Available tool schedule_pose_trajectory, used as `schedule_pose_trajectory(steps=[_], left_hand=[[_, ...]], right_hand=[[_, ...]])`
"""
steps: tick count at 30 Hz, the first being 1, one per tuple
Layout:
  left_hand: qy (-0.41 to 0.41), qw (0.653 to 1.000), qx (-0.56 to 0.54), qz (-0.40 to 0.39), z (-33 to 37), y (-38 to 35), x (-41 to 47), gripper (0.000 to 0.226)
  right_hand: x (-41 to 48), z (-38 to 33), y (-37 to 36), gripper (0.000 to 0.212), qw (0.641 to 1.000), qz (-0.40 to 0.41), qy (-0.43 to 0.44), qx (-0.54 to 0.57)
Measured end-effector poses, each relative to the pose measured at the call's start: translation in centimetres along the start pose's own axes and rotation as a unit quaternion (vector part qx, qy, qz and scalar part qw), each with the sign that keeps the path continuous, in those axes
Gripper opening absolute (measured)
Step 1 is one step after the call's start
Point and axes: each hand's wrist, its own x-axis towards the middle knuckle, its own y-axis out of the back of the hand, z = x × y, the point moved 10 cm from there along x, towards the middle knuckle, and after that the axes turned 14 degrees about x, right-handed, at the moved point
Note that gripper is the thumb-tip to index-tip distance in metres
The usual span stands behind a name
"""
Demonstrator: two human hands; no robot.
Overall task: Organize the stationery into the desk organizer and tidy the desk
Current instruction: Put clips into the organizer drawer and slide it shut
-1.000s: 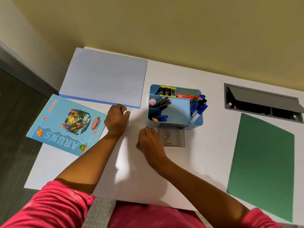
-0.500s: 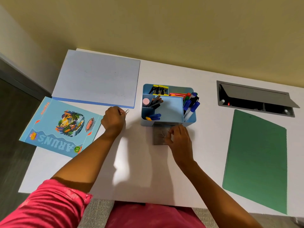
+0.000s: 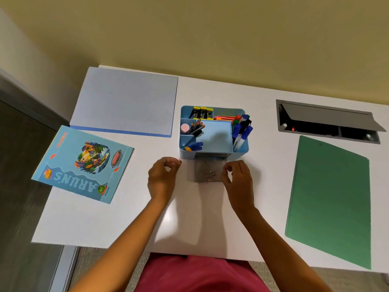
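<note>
Our left hand (image 3: 162, 178) pinches a small clip (image 3: 180, 163) (too tiny to be sure of) just left of the clear drawer (image 3: 200, 165), which is pulled out of the desk organizer (image 3: 214, 133) with paper clips (image 3: 208, 172) inside, while our right hand (image 3: 239, 180) curls its fingers on the drawer's right edge. Released too early, the clip would land on the desk (image 3: 200, 218); a hard shove could jolt the others out. The blue file (image 3: 126, 102), notebook (image 3: 84, 163) and green folder (image 3: 330, 197) lie well apart, blocking nothing.
</note>
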Motion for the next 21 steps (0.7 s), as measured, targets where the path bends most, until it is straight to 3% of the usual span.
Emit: schedule_pose_trajectory(steps=[13, 15, 17, 21], left_hand=[[-0.129, 0.985, 0.107, 0.028, 5.2, -4.2, -4.0, 0.003], [-0.156, 0.984, 0.082, 0.020, 5.0, -4.8, -3.6, 0.005], [-0.137, 0.990, -0.021, -0.023, 4.3, -5.4, -3.3, 0.006], [-0.011, 1.000, 0.021, -0.018, 1.9, -4.1, -3.6, 0.013]], right_hand=[[-3.8, 1.7, 2.8, 0.011, 1.000, 0.010, -0.024, -0.017], [-3.8, 1.7, 3.1, 0.011, 0.999, 0.013, -0.024, -0.018], [-3.7, 1.6, 3.3, 0.011, 0.999, 0.014, -0.026, -0.015], [-3.6, 2.0, 3.9, 0.013, 0.998, 0.042, -0.050, 0.023]])
